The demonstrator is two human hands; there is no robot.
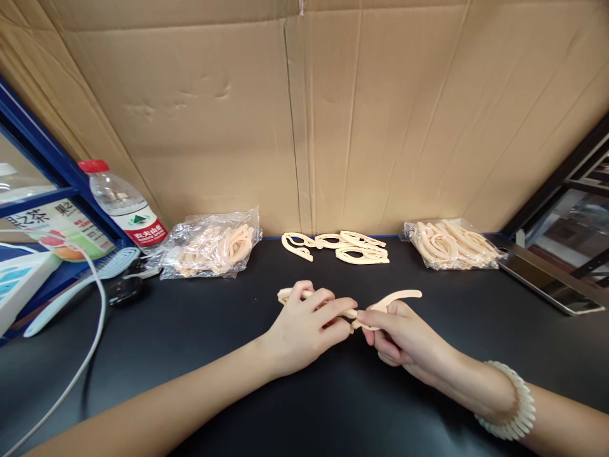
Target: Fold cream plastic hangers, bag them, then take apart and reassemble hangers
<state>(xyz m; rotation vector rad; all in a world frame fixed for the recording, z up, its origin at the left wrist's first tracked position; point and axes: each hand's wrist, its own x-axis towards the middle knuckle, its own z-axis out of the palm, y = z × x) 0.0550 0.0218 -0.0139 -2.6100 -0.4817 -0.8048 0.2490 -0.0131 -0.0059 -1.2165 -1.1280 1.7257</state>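
Observation:
My left hand (307, 333) is closed over one arm of a beige plastic folding hanger (399, 297), most of it hidden under the fingers. My right hand (404, 333) pinches the other part between thumb and fingers, with a curved arm sticking out to the right. Both hands meet near the hanger's middle, just above the black table (371, 406). Beyond them lie several loose beige hangers (362, 256) with oval openings.
Clear plastic bags of beige hanger parts stand at the back left (214, 247) and back right (451, 244). On the left are a red-capped bottle (126, 206), a pale hairbrush (85, 285) and a white cable (98, 330). A flat dark-screened device (547, 279) lies right; a cardboard wall (228, 127) stands behind.

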